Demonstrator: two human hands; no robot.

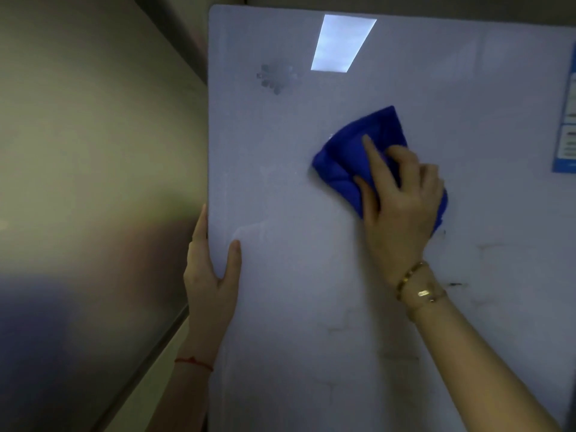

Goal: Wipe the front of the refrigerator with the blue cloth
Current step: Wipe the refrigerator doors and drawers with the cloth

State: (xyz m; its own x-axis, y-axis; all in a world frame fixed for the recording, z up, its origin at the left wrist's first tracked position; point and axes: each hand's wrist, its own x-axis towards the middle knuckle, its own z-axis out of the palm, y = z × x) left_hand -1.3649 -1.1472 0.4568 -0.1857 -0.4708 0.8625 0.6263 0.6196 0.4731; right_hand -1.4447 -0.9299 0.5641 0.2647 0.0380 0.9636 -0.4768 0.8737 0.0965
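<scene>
The refrigerator's pale grey door (311,291) fills most of the view, with a snowflake mark near its top. My right hand (399,207) presses a bunched blue cloth (346,157) flat against the upper middle of the door. My left hand (212,269) grips the door's left edge, thumb on the front and fingers wrapped round the side. Faint streaks and dark smudges show on the door below and to the right of the cloth.
A matte wall panel (93,182) stands close on the left of the refrigerator. A blue-edged label (565,135) is stuck at the door's right edge. A ceiling light is reflected near the top of the door.
</scene>
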